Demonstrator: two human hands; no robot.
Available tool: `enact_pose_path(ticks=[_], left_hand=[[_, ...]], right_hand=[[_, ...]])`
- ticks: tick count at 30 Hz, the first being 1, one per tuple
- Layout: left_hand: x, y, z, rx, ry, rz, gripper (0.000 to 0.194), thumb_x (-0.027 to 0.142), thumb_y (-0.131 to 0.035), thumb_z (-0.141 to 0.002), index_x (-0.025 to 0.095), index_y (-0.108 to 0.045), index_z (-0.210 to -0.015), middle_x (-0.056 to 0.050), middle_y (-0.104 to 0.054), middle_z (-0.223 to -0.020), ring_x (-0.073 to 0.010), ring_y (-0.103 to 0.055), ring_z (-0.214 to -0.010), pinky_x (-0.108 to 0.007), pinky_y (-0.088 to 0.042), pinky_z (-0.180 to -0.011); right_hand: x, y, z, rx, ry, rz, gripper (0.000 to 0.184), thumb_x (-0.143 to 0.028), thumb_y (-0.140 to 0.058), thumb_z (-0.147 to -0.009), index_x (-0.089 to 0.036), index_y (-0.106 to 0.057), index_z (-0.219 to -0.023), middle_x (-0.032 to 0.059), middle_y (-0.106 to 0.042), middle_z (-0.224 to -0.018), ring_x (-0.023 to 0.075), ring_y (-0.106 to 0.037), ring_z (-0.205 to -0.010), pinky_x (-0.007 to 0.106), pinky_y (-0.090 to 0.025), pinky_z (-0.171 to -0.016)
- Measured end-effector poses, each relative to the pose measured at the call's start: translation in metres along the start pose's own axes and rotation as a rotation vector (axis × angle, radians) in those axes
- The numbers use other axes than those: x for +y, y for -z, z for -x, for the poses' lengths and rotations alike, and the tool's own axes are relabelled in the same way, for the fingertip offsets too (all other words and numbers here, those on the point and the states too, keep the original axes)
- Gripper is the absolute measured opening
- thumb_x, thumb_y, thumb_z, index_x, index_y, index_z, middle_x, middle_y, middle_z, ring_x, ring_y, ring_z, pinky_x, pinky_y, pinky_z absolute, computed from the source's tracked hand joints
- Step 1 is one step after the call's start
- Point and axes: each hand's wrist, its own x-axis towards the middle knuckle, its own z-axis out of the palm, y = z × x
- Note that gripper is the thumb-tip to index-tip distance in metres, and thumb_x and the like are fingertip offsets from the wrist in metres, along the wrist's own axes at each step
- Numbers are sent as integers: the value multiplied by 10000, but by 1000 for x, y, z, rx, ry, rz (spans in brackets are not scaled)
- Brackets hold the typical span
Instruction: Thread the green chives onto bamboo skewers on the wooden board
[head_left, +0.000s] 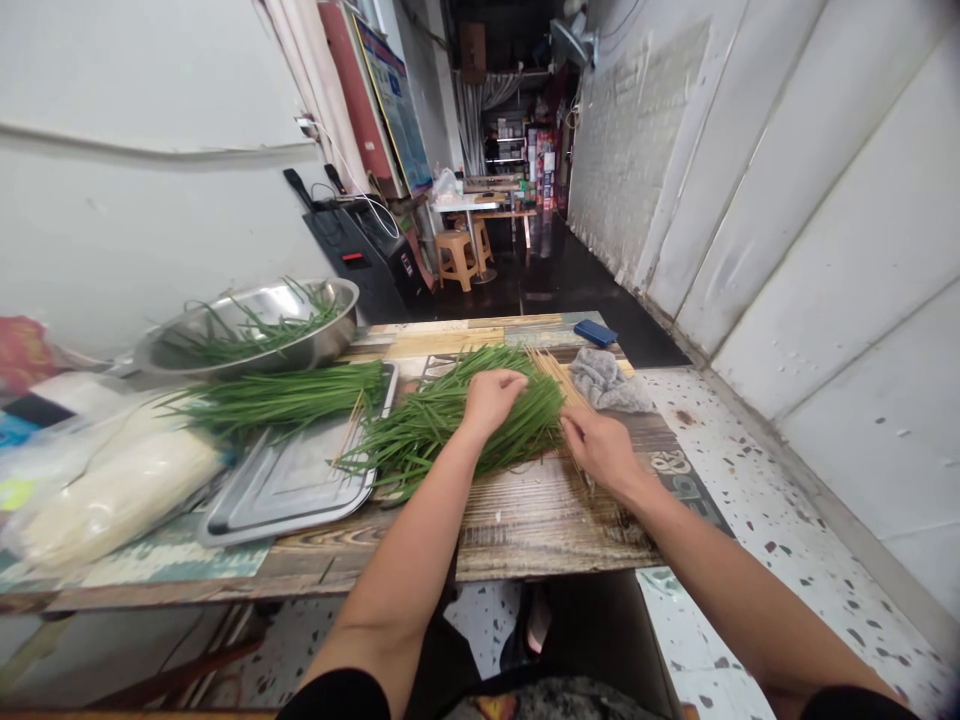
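A loose pile of green chives (442, 410) lies across the wooden table in front of me. Above its middle is my left hand (495, 398), fingers curled and pinched together; whatever they may hold is too small to make out. My right hand (602, 448) is closed at the cut right end of the pile, beside thin bamboo skewers (551, 370). Its fingertips touch the chive ends or a skewer, and I cannot tell which. More chives (300, 395) lie neatly bunched over a metal tray (300, 495) on the left, with a few skewers at the tray's right side.
A steel bowl (330, 340) with more chives stands at the back left. Near it lies a clear plastic bag (135, 480) with pale contents. A grey cloth (607, 382) and a blue box (595, 332) sit at the table's (525, 530) right.
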Motion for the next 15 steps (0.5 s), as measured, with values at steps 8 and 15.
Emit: enact_pose_path(ticks=[8, 15], left_hand=[[-2, -3, -1, -20, 50, 140, 227, 305, -588, -744, 125, -714, -803, -56, -713, -729, -162, -652, -680, -252, -486, -673], [2, -3, 1, -19, 31, 135, 183, 245, -632, -698, 114, -710, -799, -79, -723, -816, -176, -666, -763, -279, -499, -767]], right_hand=[[0, 1, 1, 8, 4, -6, 266, -258, -402, -890, -192, -653, -949, 39, -709, -838, 152, -631, -713, 228, -348, -616], [0, 1, 1, 16, 9, 2, 270, -261, -399, -891, -190, -652, -954, 44, -710, -833, 148, -627, -698, 225, -346, -607]])
